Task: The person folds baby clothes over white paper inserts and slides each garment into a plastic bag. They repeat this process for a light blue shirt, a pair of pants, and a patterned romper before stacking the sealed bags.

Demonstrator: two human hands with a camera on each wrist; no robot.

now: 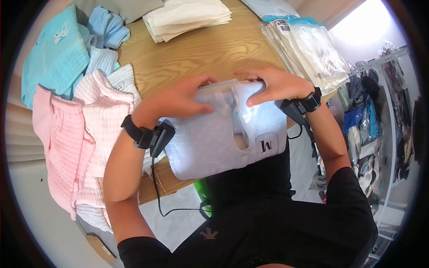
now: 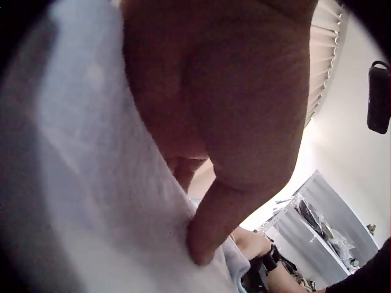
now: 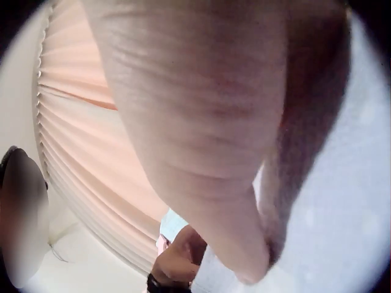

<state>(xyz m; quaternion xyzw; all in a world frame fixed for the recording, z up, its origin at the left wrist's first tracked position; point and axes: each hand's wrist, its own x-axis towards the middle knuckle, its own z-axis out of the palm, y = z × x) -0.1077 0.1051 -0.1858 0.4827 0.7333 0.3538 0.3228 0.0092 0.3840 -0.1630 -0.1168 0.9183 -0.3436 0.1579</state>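
item: folded pale lilac garment (image 1: pixel 214 143), size tab (image 1: pixel 267 144) facing up, held over the near edge of the wooden table (image 1: pixel 201 49) and partly overhanging it.
hands: left hand (image 1: pixel 178 100) and right hand (image 1: pixel 277 85) are apart, each gripping the garment's far edge, thumb pressed on top and fingers curled over.
adjacent: pink garments (image 1: pixel 85 129) and blue garments (image 1: pixel 58 53) to the left; cream stack (image 1: pixel 187 18) beyond; plastic packets (image 1: pixel 313 49) to the right.
handling note, as judged: keep both thumbs level and the pressure even so the fold lies square; avoid tugging one side.
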